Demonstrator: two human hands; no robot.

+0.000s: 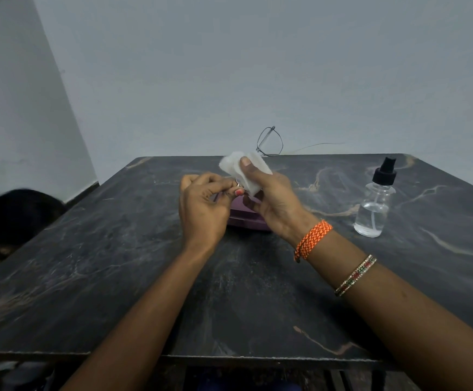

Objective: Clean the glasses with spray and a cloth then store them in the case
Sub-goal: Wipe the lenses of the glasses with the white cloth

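Thin metal-framed glasses are held up over the middle of the table, one lens rising free above my hands. My right hand grips a white cloth, folded around the other lens with the thumb pressed on top. My left hand pinches the frame beside the cloth with its fingertips. A purple case lies on the dark marble table under my hands, mostly hidden. A clear spray bottle with a black nozzle stands at the right.
A grey wall rises right behind the table's far edge. Someone's dark-haired head shows beyond the table's left edge. A thin wire runs along the far edge behind the glasses.
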